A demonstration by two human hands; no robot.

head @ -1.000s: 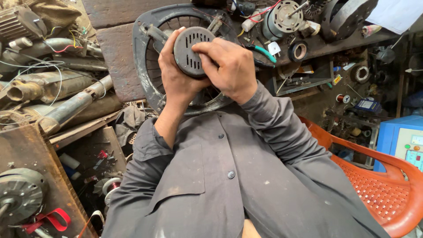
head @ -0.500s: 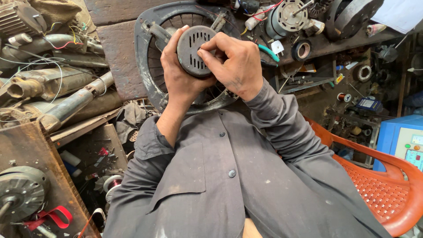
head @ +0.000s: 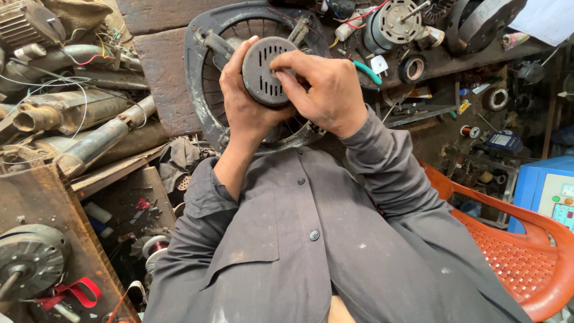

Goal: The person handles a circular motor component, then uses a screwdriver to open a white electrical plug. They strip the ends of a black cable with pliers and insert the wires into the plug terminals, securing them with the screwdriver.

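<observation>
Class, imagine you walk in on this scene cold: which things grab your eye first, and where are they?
At top centre, the left hand and right hand clasp a round, slotted dark motor cover in front of a grimy circular fan guard. An orange plastic chair glows at the lower right, and rusty metal pipes pile up on the left.

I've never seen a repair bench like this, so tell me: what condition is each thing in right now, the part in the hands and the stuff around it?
Round slotted motor cover: dark, grimy, held up in both hands.
Left hand: cupped behind the cover.
Right hand: fingertips pressed on its face.
Fan guard frame: dirty, lying flat on the bench.
Small motor: bare, shaft exposed.
Orange plastic chair: unoccupied.
</observation>
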